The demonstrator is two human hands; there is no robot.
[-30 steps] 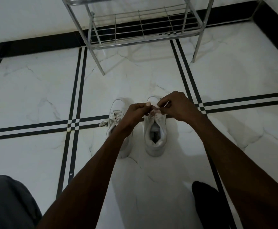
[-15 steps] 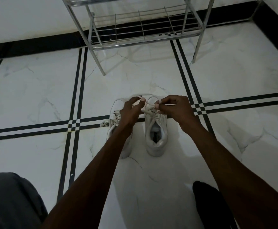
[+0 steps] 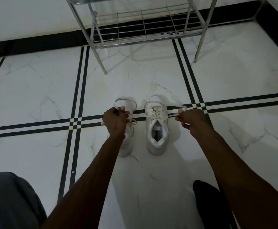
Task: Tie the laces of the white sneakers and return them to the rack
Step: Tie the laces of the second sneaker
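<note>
Two white sneakers stand side by side on the marble floor, toes pointing away from me. The right sneaker [image 3: 156, 129] shows fully; its lace [image 3: 171, 115] is stretched sideways in loops from a knot over the tongue. My left hand [image 3: 115, 120] grips the left loop, sitting over the left sneaker [image 3: 126, 146] and hiding its middle. My right hand [image 3: 188, 119] pinches the right loop, just right of the right sneaker. The steel wire rack [image 3: 145, 25] stands beyond them by the wall, its bottom shelf bare.
Black double stripes cross the white floor [image 3: 35, 96] under the sneakers. A grey-clad knee [image 3: 11, 200] fills the bottom left and a dark foot [image 3: 207, 200] rests at the bottom right. A black skirting runs along the wall behind the rack.
Both hands were close together over the right sneaker's tongue. They have pulled apart sideways, drawing the lace loops out taut to left and right.
</note>
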